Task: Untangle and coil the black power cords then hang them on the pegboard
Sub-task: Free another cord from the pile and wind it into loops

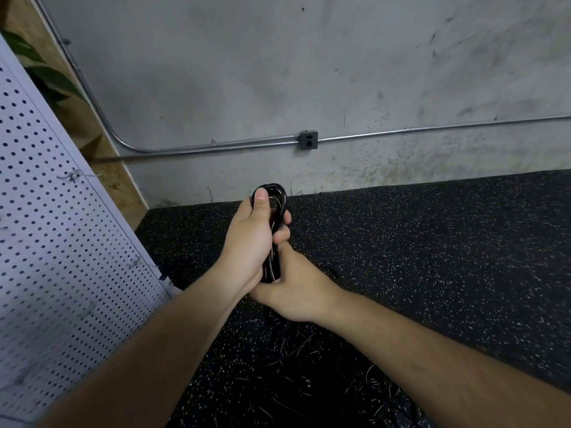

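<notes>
Coiled cord gripped in both hands, not yet hung.
The coiled black cord (279, 201) sits at centre; the left hand (250, 239) curls round its upper part with the thumb on top, and the right hand (296, 293) closes round its lower end. If either grip slackens on the way to the pegboard (55, 242) at 9 o'clock, the loops may spring apart or snag the loose cords (293, 366) at 6 o'clock.

Place: you're in a workshop or utility room | signs: bare concrete wall (278, 72), metal conduit (216, 145) running to an outlet box (308, 139), speckled rubber floor (432, 242), white pegboard (46, 211) on your left
</notes>
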A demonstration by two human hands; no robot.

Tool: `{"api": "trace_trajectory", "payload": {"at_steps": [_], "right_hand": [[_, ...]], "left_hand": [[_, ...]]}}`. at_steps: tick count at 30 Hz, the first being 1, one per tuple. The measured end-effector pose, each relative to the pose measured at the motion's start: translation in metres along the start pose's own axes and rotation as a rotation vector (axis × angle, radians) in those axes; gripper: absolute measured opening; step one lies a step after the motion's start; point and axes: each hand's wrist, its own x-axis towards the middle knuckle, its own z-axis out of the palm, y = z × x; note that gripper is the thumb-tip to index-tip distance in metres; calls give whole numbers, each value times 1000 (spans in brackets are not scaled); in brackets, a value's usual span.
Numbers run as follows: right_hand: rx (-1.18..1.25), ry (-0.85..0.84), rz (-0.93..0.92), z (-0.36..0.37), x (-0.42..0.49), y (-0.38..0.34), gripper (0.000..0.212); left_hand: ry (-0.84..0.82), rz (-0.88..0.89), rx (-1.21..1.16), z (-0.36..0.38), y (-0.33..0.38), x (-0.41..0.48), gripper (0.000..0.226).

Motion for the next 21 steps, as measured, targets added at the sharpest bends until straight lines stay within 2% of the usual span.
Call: {"api": "trace_trajectory", "payload": {"at_steps": [5, 7, 9, 12, 14, 18, 21], "right_hand": [[-309, 105, -85, 4, -2, -2, 52], [-361, 124, -98, 4, 0, -2, 51], [-322, 100, -98, 2, 3, -1, 56], [-49, 9, -59, -7, 8, 5, 69], [75, 27, -17, -17, 11, 13, 68], [36, 59, 2, -38, 13, 23, 70], [77, 101, 18, -42, 13, 30, 73]], "left_hand": [[81, 39, 18, 8, 4, 0, 32], [84, 51, 40, 9, 6, 0, 33], [74, 82, 77, 8, 5, 0, 33], [70, 124, 198, -1, 2, 4, 41], [88, 128, 275, -9, 2, 9, 45], [87, 109, 347, -21, 5, 10, 40], [-18, 143, 198, -21, 8, 4, 36]]}}
